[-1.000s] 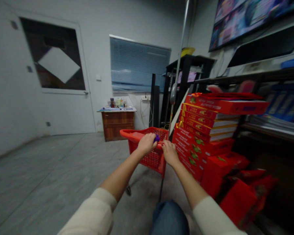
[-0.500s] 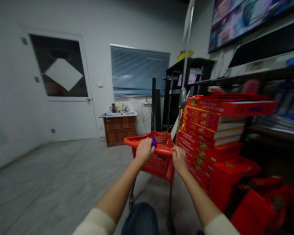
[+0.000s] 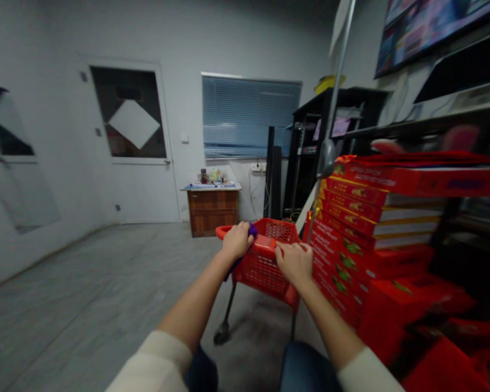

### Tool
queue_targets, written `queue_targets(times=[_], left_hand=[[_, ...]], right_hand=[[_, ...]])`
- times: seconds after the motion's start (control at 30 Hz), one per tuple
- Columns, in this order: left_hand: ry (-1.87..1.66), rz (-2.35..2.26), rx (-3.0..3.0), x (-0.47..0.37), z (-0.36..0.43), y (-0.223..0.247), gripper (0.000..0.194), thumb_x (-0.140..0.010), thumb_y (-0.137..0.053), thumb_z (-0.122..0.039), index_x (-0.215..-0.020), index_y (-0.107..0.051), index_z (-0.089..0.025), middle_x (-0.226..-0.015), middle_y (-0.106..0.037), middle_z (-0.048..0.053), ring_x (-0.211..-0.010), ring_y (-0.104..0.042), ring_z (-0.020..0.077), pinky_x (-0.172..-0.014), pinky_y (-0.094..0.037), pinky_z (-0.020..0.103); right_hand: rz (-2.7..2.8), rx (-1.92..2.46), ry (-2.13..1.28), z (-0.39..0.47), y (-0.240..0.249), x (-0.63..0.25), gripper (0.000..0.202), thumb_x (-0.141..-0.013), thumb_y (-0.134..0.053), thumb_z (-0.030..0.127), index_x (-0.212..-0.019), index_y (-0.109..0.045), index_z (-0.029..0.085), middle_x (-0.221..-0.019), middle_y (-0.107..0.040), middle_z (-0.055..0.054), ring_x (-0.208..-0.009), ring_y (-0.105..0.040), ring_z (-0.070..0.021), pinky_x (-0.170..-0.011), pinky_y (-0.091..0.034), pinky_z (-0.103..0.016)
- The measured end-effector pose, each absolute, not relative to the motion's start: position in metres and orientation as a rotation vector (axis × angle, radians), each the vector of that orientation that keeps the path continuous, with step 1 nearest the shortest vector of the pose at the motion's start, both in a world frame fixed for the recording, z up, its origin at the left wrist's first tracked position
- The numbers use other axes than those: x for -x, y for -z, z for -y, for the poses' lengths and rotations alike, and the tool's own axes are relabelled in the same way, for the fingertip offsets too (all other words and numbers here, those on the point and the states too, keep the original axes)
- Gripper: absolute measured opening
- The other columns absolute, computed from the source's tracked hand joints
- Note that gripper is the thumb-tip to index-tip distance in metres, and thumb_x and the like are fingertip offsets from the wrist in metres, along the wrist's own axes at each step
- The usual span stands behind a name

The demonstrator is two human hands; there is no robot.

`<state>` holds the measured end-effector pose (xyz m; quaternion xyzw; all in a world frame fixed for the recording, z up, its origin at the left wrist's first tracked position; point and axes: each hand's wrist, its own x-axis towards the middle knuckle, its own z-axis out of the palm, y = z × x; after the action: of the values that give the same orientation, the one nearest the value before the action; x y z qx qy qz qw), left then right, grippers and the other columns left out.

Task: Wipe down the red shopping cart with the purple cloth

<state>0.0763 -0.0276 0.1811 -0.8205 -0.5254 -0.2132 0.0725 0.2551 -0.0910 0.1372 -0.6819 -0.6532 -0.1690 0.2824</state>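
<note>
One red shopping cart (image 3: 265, 270) stands on a grey floor (image 3: 93, 305) directly before a person in cream sleeves (image 3: 155, 356), just left of stacked red boxes (image 3: 343, 261). The left hand (image 3: 237, 240) is closed on a purple cloth (image 3: 252, 231) at the cart's handle (image 3: 263, 243), while the right hand (image 3: 296, 261) touches the handle with curled fingers, though whether it grips cannot be told.

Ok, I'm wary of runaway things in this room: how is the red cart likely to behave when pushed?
The cart would probably roll readily, since a wheel shows under its leg. It looks fairly light for its size, as the basket is full of holes. A hard sideways shove might tip it, because the basket sits high on thin legs.
</note>
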Motion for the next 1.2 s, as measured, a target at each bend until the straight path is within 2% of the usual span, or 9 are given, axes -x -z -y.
queue_targets(times=[0.13, 0.33, 0.57, 0.8, 0.97, 1.07, 1.2], left_hand=[[0.615, 1.457, 2.509, -0.056, 0.027, -0.178, 0.019, -0.091, -0.044, -0.03, -0.105, -0.054, -0.02, -0.112, -0.061, 0.008, -0.103, -0.057, 0.0215, -0.093, -0.043, 0.033], [0.603, 1.636, 2.408, -0.018, 0.008, -0.176, 0.015, -0.091, -0.045, -0.027, -0.099, -0.055, -0.02, -0.107, -0.062, 0.008, -0.099, -0.058, 0.0214, -0.088, -0.044, 0.032], [0.888, 1.336, 2.467, -0.057, 0.033, -0.153, 0.013, -0.091, -0.049, -0.026, -0.102, -0.053, -0.02, -0.112, -0.06, 0.007, -0.104, -0.053, 0.0208, -0.094, -0.042, 0.034], [0.74, 1.649, 2.331, -0.027, 0.015, -0.169, 0.014, -0.092, -0.047, -0.028, -0.099, -0.055, -0.019, -0.103, -0.062, 0.007, -0.092, -0.057, 0.0208, -0.082, -0.045, 0.032], [0.916, 1.548, 2.255, -0.074, 0.038, -0.15, 0.014, -0.093, -0.047, -0.03, -0.099, -0.055, -0.019, -0.105, -0.062, 0.007, -0.099, -0.055, 0.0224, -0.088, -0.045, 0.035], [1.002, 1.369, 2.303, -0.116, 0.052, -0.143, 0.015, -0.092, -0.049, -0.03, -0.1, -0.055, -0.019, -0.114, -0.06, 0.008, -0.107, -0.052, 0.0237, -0.094, -0.044, 0.038], [0.917, 1.172, 2.48, -0.127, 0.051, -0.152, 0.016, -0.091, -0.05, -0.031, -0.102, -0.055, -0.02, -0.111, -0.06, 0.007, -0.106, -0.053, 0.0222, -0.092, -0.045, 0.037]], right_hand=[[1.749, 1.744, 0.504, 0.091, -0.13, -0.257, 0.035, -0.093, -0.041, 0.038, -0.098, -0.074, 0.025, -0.093, -0.076, -0.005, -0.088, -0.062, -0.0194, -0.094, -0.027, -0.039], [1.698, 1.638, 0.593, 0.078, -0.121, -0.271, 0.032, -0.089, -0.048, 0.039, -0.092, -0.076, 0.025, -0.086, -0.076, -0.004, -0.084, -0.063, -0.0181, -0.092, -0.028, -0.036], [1.676, 1.484, 0.728, 0.061, -0.114, -0.289, 0.03, -0.087, -0.049, 0.035, -0.084, -0.077, 0.024, -0.078, -0.076, -0.001, -0.075, -0.063, -0.0158, -0.087, -0.032, -0.035], [1.773, 1.393, 0.728, 0.06, -0.114, -0.304, 0.03, -0.089, -0.05, 0.036, -0.09, -0.077, 0.024, -0.079, -0.077, -0.001, -0.076, -0.064, -0.0155, -0.088, -0.033, -0.034], [1.774, 1.444, 0.728, 0.058, -0.112, -0.307, 0.032, -0.091, -0.046, 0.034, -0.085, -0.076, 0.023, -0.082, -0.076, -0.002, -0.08, -0.064, -0.0169, -0.087, -0.032, -0.037], [1.881, 1.498, 0.678, 0.061, -0.116, -0.31, 0.034, -0.095, -0.041, 0.031, -0.099, -0.074, 0.023, -0.094, -0.076, -0.003, -0.09, -0.063, -0.0189, -0.084, -0.033, -0.037], [2.059, 1.484, 0.589, 0.066, -0.126, -0.325, 0.039, -0.098, -0.035, 0.034, -0.12, -0.065, 0.022, -0.107, -0.072, -0.006, -0.101, -0.058, -0.0218, -0.086, -0.036, -0.037]])
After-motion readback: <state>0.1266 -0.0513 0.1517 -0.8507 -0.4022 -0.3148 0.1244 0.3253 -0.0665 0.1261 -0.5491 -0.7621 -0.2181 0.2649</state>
